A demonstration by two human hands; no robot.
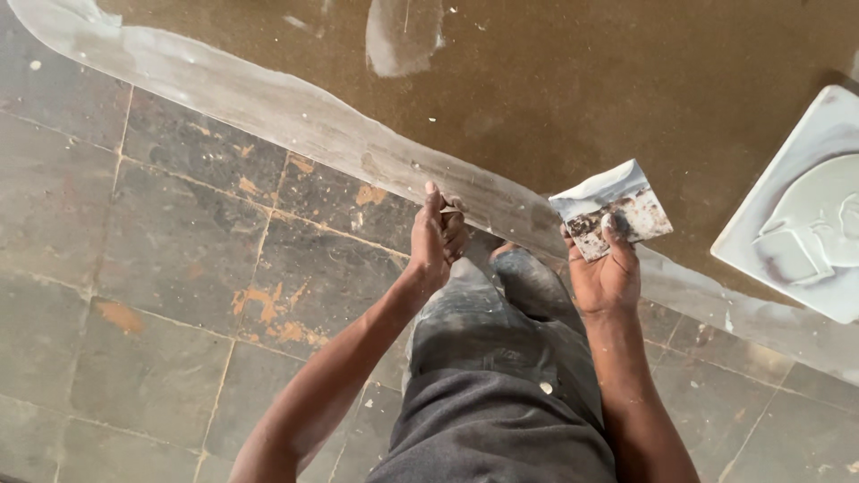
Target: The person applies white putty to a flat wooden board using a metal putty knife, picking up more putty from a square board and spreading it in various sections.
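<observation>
My right hand (607,268) holds a flat putty scraper (613,208) smeared with white filler, its blade lifted just in front of the base of a brown wall (573,80). My left hand (437,234) has its fingers curled and its fingertips press on the grey-white band of filler (295,116) that runs along the foot of the wall. Nothing shows inside that hand. My bent knee in dusty grey trousers (501,358) lies between the two arms.
A white square board (796,215) carrying a mound of white filler leans at the right against the wall. Worn grey floor tiles (161,295) with orange patches spread to the left. A patch of filler (403,36) marks the wall higher up.
</observation>
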